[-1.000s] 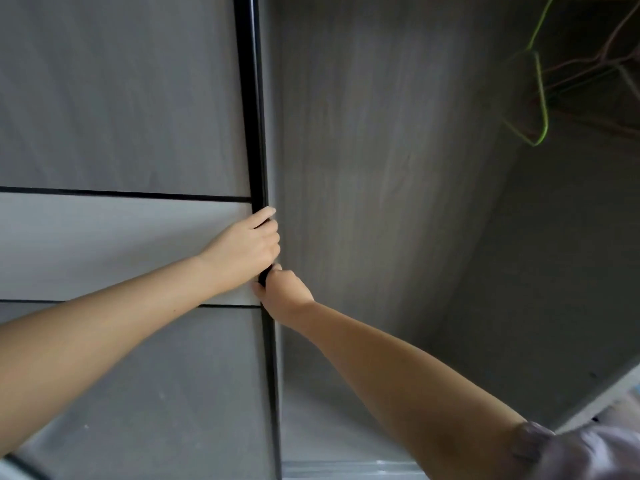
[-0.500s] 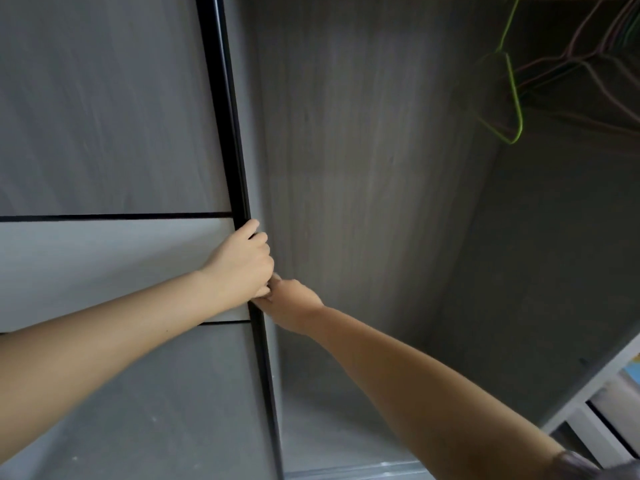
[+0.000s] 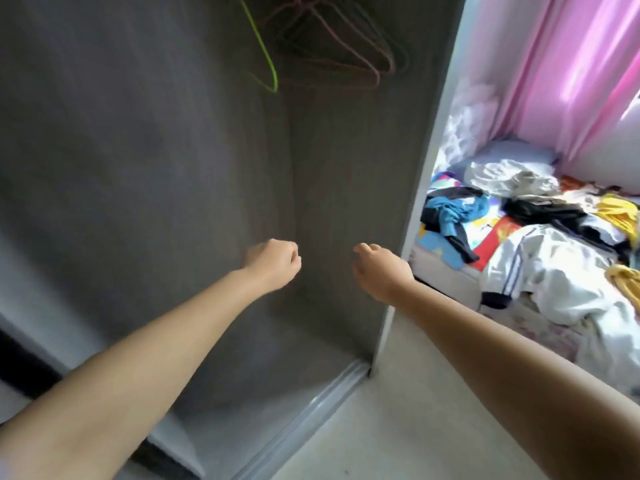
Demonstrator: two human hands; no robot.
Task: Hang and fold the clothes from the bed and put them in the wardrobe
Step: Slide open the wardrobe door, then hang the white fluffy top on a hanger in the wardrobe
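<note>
- At the far left edge a dark strip (image 3: pixel 24 368) runs diagonally low down beside the wardrobe opening; it is too blurred to tell what it belongs to.
- The wardrobe (image 3: pixel 145 161) fills the left and middle of the view, its grey wood-grain inner walls bare and its floor bare down to a pale sliding track (image 3: pixel 311 407) along the front.
- Near the top of the wardrobe hangs a green hanger (image 3: pixel 268 69), and just to its right a bunch of pinkish wire hangers (image 3: pixel 349 50); none carries a garment.
- The left hand (image 3: pixel 273 263) is stretched out in front of the wardrobe's inner corner, fingers curled into a loose fist with nothing in it.
- The right hand (image 3: pixel 381 271) is held out beside it, a little apart, fingers bent inward and likewise holding nothing. The two hands do not touch each other or the wardrobe.
- The white side panel (image 3: pixel 429 174) of the wardrobe stands just right of the right hand.
- Beyond that panel lies the bed (image 3: pixel 446 278), well apart from both hands, heaped with clothes (image 3: pixel 540 237): a blue garment (image 3: pixel 453 209), black pieces, a white one with dark stripes (image 3: pixel 540 271), and yellow ones (image 3: pixel 620 213) at the far right.
- Pink curtains (image 3: pixel 568 71) hang behind the bed.
</note>
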